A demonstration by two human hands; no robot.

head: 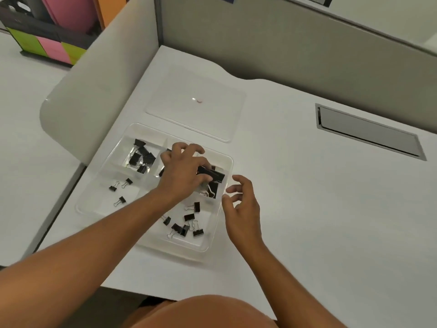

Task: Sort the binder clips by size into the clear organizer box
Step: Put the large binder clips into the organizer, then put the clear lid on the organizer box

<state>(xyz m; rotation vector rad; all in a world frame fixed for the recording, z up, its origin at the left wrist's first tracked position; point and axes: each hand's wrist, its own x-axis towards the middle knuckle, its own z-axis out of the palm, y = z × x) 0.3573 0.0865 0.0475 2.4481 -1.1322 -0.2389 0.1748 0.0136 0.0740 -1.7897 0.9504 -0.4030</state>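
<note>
A clear organizer box [227,162] lies on the white desk, divided into compartments. Medium black binder clips [142,156] fill its far left compartment. Three tiny clips [118,188] lie in the near left one, and several small clips [186,223] in the near right one. My left hand [183,171] reaches over the far right compartment, fingers closed on a large black binder clip [212,173] above other large clips [211,189]. My right hand [241,204] hovers just outside the box's right wall, fingers apart and holding nothing.
The box's clear lid [196,102] lies flat on the desk behind the box. A grey cable hatch [369,131] is set into the desk at the right. Cubicle partitions [283,43] close the back and left. My knee [201,311] shows below the desk's front edge.
</note>
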